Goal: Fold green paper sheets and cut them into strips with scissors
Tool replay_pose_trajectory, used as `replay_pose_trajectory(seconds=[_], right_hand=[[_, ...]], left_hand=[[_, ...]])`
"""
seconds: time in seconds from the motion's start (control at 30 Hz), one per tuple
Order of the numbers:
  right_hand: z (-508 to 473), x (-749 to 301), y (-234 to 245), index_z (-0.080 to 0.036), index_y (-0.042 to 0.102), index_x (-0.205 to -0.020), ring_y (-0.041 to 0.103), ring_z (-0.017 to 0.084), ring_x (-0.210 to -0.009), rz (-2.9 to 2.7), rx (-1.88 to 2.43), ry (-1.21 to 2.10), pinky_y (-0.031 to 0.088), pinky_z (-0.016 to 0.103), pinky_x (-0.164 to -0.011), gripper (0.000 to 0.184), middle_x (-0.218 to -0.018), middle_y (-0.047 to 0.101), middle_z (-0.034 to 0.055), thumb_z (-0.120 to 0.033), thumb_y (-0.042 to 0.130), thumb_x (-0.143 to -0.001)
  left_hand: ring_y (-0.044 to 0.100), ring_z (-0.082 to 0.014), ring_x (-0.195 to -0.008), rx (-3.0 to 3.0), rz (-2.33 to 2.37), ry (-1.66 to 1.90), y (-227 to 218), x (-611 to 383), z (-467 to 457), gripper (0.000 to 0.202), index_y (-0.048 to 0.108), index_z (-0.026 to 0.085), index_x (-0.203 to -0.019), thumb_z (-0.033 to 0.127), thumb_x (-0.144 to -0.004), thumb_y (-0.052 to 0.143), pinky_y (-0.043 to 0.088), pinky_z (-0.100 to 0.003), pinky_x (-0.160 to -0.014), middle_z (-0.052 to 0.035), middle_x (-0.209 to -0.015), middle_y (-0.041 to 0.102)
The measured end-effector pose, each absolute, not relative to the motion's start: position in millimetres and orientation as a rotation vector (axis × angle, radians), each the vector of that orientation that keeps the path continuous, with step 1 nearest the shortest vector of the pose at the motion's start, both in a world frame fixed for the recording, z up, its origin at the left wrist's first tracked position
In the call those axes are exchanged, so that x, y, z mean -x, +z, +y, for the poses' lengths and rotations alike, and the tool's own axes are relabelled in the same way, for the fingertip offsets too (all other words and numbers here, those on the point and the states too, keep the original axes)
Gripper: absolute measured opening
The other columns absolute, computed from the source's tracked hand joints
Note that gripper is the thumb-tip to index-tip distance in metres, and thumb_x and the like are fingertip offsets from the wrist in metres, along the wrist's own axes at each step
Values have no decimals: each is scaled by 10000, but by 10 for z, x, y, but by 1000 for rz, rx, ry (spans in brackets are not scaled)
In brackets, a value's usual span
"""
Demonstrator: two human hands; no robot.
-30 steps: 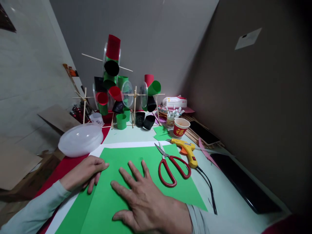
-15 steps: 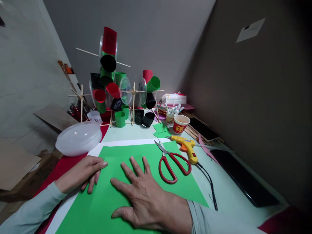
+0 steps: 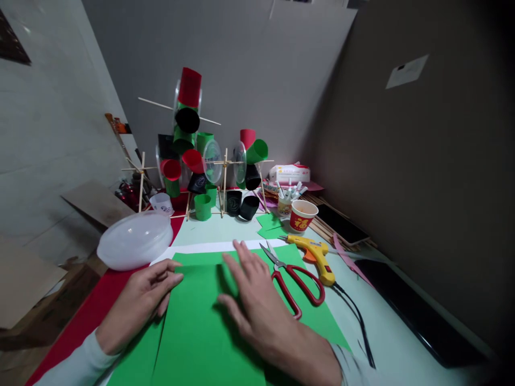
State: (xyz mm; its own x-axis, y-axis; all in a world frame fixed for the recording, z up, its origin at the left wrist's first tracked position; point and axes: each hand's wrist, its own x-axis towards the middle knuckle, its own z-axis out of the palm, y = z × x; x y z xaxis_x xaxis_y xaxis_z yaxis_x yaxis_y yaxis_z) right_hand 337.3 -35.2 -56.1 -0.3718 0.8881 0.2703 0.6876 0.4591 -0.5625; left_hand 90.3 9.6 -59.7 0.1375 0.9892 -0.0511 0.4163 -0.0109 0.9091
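A green paper sheet (image 3: 201, 327) lies on the table in front of me, over a white sheet (image 3: 209, 247). My right hand (image 3: 257, 300) rests flat on the green paper, fingers stretched toward its far edge. My left hand (image 3: 142, 295) presses on the paper's left edge with fingers loosely extended. Neither hand holds anything. Red-handled scissors (image 3: 295, 281) lie on the paper just right of my right hand.
A yellow glue gun (image 3: 316, 252) with a black cord lies right of the scissors. A red paper cup (image 3: 302, 215), a cup of pens (image 3: 285, 199), a white plastic lid (image 3: 134, 240), and a stick-and-cup structure (image 3: 201, 166) stand beyond. A dark panel rises on the right.
My right hand has slid forward across the green paper toward its far edge. My left hand stays at the left edge. The camera view has shifted slightly.
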Motion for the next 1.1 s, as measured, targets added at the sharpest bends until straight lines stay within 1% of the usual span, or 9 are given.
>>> replay_pose_trajectory(seconds=[0.03, 0.1, 0.17, 0.2, 0.3, 0.43, 0.6, 0.93, 1.1], right_hand=[[-309, -3414, -541, -150, 378, -1559, 217, 339, -1553, -2039, 1332, 520, 253, 587, -1224, 621, -1685, 226, 189, -324, 555, -989], [-228, -3496, -506, -169, 468, -1493, 453, 303, -1422, -1801, 1330, 670, 379, 517, -1158, 538, -1566, 466, 174, -336, 543, -986], [-164, -3559, -480, -200, 623, -1317, 631, 273, -1164, -1636, 1285, 868, 476, 454, -1015, 393, -1288, 690, 124, -380, 548, -975], [-140, -3580, -470, -207, 682, -1202, 658, 254, -1045, -1574, 1254, 957, 494, 416, -936, 329, -1143, 735, 95, -395, 561, -960], [-103, -3602, -444, -203, 738, -954, 622, 195, -814, -1415, 1163, 1136, 458, 310, -736, 254, -885, 718, 39, -429, 650, -879], [-104, -3583, -402, -190, 742, -905, 490, 128, -615, -1238, 1129, 1293, 360, 252, -581, 328, -709, 623, -12, -488, 769, -771], [-105, -3550, -362, -170, 760, -823, 486, 117, -601, -1135, 1177, 1332, 345, 245, -571, 333, -684, 641, -1, -463, 828, -679], [-139, -3532, -335, -187, 765, -728, 458, 100, -561, -1162, 1164, 1277, 349, 239, -552, 217, -616, 619, -22, -392, 825, -689], [-177, -3524, -317, -190, 760, -716, 487, 108, -562, -1151, 1147, 1251, 366, 237, -545, 201, -617, 639, -15, -377, 829, -684]], left_hand=[[392, -123, -374, -1542, 1411, 863, -580, -906, 61, 535, 552, 192, -1036, 669, -802, 615, 297, -229, -400, 93, -430, 472], [412, -132, -359, -1505, 1419, 900, -557, -912, -4, 568, 564, 199, -1070, 685, -781, 627, 285, -233, -372, 85, -450, 493], [442, -138, -357, -1487, 1426, 972, -545, -925, -54, 566, 602, 214, -1065, 684, -755, 664, 285, -235, -353, 80, -469, 495], [446, -138, -352, -1484, 1429, 1013, -539, -936, -73, 556, 624, 221, -1058, 678, -746, 682, 282, -236, -342, 81, -470, 486], [431, -125, -333, -1496, 1433, 1119, -486, -989, -118, 519, 666, 238, -1057, 649, -743, 710, 289, -236, -319, 83, -482, 479], [446, -127, -337, -1527, 1435, 1159, -361, -1066, -181, 494, 690, 246, -1054, 624, -737, 726, 357, -242, -327, 76, -505, 513], [464, -134, -337, -1622, 1429, 1216, -407, -1025, -241, 407, 717, 264, -1039, 593, -800, 707, 346, -235, -331, 63, -490, 551], [452, -119, -303, -1820, 1467, 1343, -519, -986, -290, 222, 725, 401, -1076, 513, -889, 680, 328, -216, -345, 111, -401, 519], [585, -117, -422, -1892, 1530, 1348, -558, -948, -301, 237, 723, 379, -1071, 528, -899, 658, 456, -189, -444, 93, -691, 743]])
